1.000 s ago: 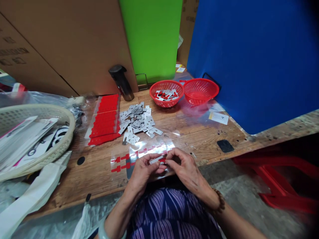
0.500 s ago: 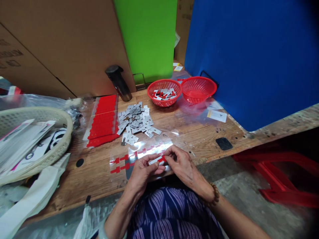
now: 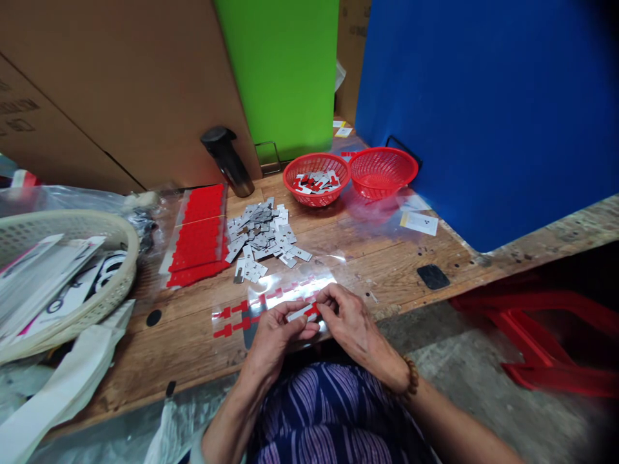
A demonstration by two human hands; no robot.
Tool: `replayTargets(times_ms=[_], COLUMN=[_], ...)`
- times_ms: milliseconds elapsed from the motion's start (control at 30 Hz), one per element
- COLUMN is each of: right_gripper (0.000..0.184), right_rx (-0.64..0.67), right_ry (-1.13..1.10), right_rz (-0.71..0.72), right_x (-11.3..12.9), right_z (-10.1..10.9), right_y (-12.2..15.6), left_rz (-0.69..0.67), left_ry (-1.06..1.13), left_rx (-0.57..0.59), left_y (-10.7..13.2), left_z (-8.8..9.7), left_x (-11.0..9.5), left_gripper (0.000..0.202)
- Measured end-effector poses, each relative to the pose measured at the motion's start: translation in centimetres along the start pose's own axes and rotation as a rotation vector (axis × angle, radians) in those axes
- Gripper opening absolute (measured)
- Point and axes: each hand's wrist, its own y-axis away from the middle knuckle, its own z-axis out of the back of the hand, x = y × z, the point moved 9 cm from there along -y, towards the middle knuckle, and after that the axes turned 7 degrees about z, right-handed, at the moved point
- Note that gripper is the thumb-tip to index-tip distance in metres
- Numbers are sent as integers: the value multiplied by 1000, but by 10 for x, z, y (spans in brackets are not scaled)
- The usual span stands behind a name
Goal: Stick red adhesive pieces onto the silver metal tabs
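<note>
Both of my hands meet at the near edge of the wooden table point(image 3: 203, 335). My left hand point(image 3: 275, 332) and my right hand point(image 3: 348, 319) pinch the two ends of one small silver metal strip with a red tab point(image 3: 304, 312). Just under and behind them lies a clear plastic sheet carrying a few red tabs point(image 3: 271, 299). Further back is a loose pile of silver metal pieces point(image 3: 264, 235), with sheets of red stickers point(image 3: 199, 235) to its left.
Two red baskets stand at the back: the left one point(image 3: 316, 179) holds finished pieces, the right one point(image 3: 383, 171) looks bare. A black bottle point(image 3: 227, 161) leans by cardboard. A cream basket of packaged items point(image 3: 62, 270) sits far left. Red stool point(image 3: 546, 335) lower right.
My hands have kept their pinch on the small strip; the fingers shifted only slightly. The view drifted a little, so everything sits slightly further left.
</note>
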Motion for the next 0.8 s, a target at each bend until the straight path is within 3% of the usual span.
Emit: replayTargets(times_ms=[567,700,800], right_gripper=[6,30,25], right_rx=[-28,-98,-63], right_ry=[-135,-249,-274], right_rz=[11,-64,-104], right_x=[-1,-17,-25], right_z=[-5,1,5], right_y=[-1,-4,-5], left_rz=[7,15,37], left_ry=[-4,18,31], left_rx=[5,11,-5], left_y=[-2,-2,0], left_z=[6,6,7], left_x=[-2,-2,-2], left_gripper=[36,34,31])
